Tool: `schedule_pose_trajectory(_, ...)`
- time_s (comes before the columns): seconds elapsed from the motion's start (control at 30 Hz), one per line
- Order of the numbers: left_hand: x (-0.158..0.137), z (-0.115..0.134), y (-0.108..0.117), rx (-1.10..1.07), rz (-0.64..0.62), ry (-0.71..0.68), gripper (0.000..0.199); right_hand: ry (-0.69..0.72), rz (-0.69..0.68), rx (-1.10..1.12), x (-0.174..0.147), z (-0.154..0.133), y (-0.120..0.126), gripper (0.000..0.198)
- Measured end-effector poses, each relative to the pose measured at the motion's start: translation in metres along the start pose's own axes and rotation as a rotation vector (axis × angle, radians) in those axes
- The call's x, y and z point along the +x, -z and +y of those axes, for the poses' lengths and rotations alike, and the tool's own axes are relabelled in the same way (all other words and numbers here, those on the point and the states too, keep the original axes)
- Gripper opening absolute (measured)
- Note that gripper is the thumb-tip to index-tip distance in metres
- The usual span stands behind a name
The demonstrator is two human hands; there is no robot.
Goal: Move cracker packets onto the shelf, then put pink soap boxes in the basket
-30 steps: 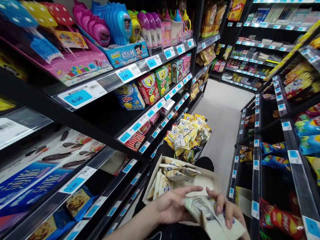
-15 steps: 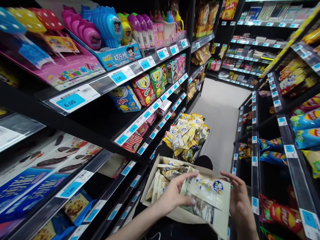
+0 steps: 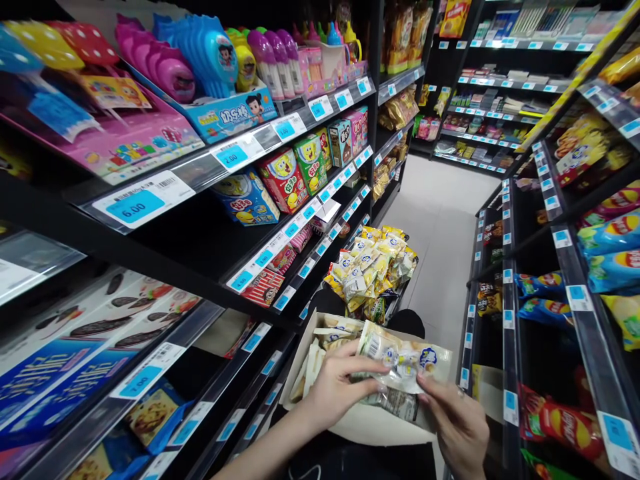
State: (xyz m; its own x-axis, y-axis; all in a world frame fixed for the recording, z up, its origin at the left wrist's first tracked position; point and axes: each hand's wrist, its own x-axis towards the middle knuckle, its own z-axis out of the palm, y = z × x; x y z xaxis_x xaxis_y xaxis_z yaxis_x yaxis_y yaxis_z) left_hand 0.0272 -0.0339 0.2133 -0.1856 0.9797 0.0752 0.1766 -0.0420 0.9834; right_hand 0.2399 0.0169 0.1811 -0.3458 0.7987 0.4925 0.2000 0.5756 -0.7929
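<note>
A clear-and-white snack packet (image 3: pixel 400 357) with a blue logo and a barcode lies between my hands, over an open cream cardboard box (image 3: pixel 375 427). My left hand (image 3: pixel 337 383) grips the packet's left part between thumb and fingers. At its lower right edge, my right hand (image 3: pixel 457 417) pinches it with thumb and forefinger; a ring shows on a finger. Beneath it a second clear packet (image 3: pixel 395 403) with dark printing is partly covered. Several similar packets (image 3: pixel 313 363) stand in the left side of the box, partly hidden by my left hand.
Beyond the box, yellow-and-white packets (image 3: pixel 370 263) are heaped in a low container on the aisle floor (image 3: pixel 440 200). Shelves with price tags line both sides: candy boxes (image 3: pixel 283 180) and toys to the left, snack bags (image 3: pixel 565 420) to the right.
My right hand has come in leftward from beside the box and closed on the packet's edge. The packet has shifted slightly up and left, leaving the one below more apart from it.
</note>
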Motion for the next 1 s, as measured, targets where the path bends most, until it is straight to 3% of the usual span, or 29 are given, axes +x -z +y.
schedule_pose_trajectory(0.13,-0.002,0.000,-0.001,0.064,0.035,-0.027,0.005,-0.093,0.014,0.018,0.005,-0.008,-0.005,0.010)
schedule_pose_trajectory(0.33,-0.002,0.009,-0.006,0.122,0.071,0.114,0.007,-0.194,-0.004,-0.049,0.013,-0.020,-0.005,0.020)
schedule_pose_trajectory(0.53,0.007,0.005,0.000,-0.274,0.155,0.243,0.016,-0.204,-0.143,0.007,0.008,-0.005,0.007,0.012)
schedule_pose_trajectory(0.7,0.004,0.003,0.002,-0.552,0.107,0.372,0.022,-0.317,-0.023,0.170,-0.002,0.006,0.013,0.011)
schedule_pose_trajectory(0.77,-0.001,0.002,0.001,-0.628,0.069,0.450,0.018,-0.410,-0.059,0.270,-0.003,0.002,0.015,0.021)
schedule_pose_trajectory(0.87,-0.007,0.002,0.002,-0.666,-0.020,0.525,0.012,-0.708,-0.065,0.512,-0.003,-0.011,0.018,0.028)
schedule_pose_trajectory(0.93,-0.010,0.002,0.004,-0.621,-0.092,0.485,0.010,-0.927,-0.013,0.732,-0.004,-0.018,0.017,0.027)
schedule_pose_trajectory(1.0,-0.010,0.002,0.006,-0.504,-0.118,0.373,0.014,-1.041,0.015,0.942,-0.008,-0.020,0.014,0.027)
